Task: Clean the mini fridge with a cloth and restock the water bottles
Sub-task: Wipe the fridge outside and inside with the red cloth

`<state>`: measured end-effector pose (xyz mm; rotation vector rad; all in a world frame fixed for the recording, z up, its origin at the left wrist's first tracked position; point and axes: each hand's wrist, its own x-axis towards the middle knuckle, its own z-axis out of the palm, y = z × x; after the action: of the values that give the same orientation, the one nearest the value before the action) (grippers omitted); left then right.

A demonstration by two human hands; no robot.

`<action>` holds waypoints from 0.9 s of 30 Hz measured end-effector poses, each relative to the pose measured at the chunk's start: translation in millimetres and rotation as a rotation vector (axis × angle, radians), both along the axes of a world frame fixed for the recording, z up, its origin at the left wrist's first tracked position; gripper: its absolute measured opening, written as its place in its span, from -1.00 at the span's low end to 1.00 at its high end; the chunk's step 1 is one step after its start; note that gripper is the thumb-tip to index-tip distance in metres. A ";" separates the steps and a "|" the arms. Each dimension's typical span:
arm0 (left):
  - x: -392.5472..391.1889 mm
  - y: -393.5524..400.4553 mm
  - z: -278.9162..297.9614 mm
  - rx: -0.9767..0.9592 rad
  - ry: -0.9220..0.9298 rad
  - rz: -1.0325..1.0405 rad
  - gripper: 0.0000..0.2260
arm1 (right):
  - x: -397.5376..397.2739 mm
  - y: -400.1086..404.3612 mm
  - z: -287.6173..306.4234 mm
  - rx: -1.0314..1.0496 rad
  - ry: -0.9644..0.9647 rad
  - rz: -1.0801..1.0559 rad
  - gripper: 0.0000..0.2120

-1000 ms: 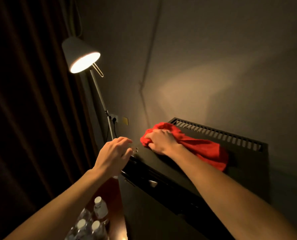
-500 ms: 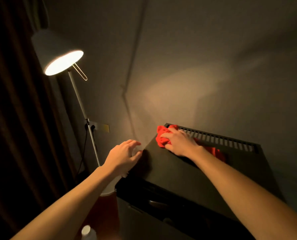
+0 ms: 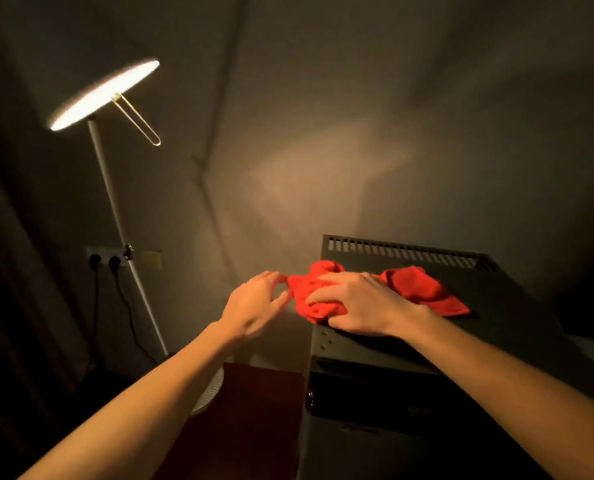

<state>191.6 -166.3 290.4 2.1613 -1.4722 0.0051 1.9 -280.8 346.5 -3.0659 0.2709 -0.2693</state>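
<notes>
The black mini fridge [image 3: 496, 327] stands at the lower right, its flat top facing me, with a vent grille along its back edge. A red cloth [image 3: 416, 285] lies bunched on the top near the left edge. My right hand [image 3: 354, 306] presses down on the cloth's left part, fingers curled into the fabric. My left hand [image 3: 257, 303] hovers just left of the fridge's top edge, fingers loosely spread close to the cloth, holding nothing. No water bottles are in view.
A lit floor lamp [image 3: 105, 95] stands at the left, its pole slanting down to a white round base [image 3: 208, 393]. Two plugs with cables sit in a wall socket [image 3: 105, 261]. A dark curtain hangs at far left. Reddish-brown furniture [image 3: 254, 410] sits beside the fridge.
My right hand has dragged the cloth from the back edge toward the front left edge of the fridge top. My left hand has lifted off the fridge corner. The view has turned left.
</notes>
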 end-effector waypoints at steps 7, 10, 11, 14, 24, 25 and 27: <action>-22.1 -20.5 -1.0 -0.051 -0.007 -0.142 -0.65 | -58.9 -75.7 -5.8 0.027 -0.010 -0.484 -0.56; -24.2 -18.2 -6.7 -0.051 0.004 -0.148 -0.62 | -61.4 -110.2 -9.7 0.042 -0.040 -0.600 -0.64; -23.2 -17.1 -8.5 -0.043 0.003 -0.148 -0.59 | -55.3 -113.0 -10.7 0.049 -0.040 -0.594 -0.66; -16.5 -15.9 -13.8 -0.016 -0.008 -0.128 -0.58 | -27.2 -100.1 -6.2 0.046 -0.032 -0.509 -0.71; -18.5 -43.7 -4.4 -0.073 -0.018 0.000 -0.48 | -21.4 -43.7 -5.1 0.111 -0.014 0.005 -0.52; -20.2 -45.4 -5.3 -0.080 -0.014 0.017 -0.47 | -31.2 -53.0 -4.9 0.114 0.000 0.007 -0.49; -23.2 -47.7 -8.0 -0.077 -0.013 0.059 -0.52 | -46.4 -79.0 -2.0 0.072 0.023 -0.073 -0.45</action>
<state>168.4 -214.0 282.4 2.1452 -1.3919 0.0953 -44.5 -359.8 344.5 -2.9938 0.3854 -0.2222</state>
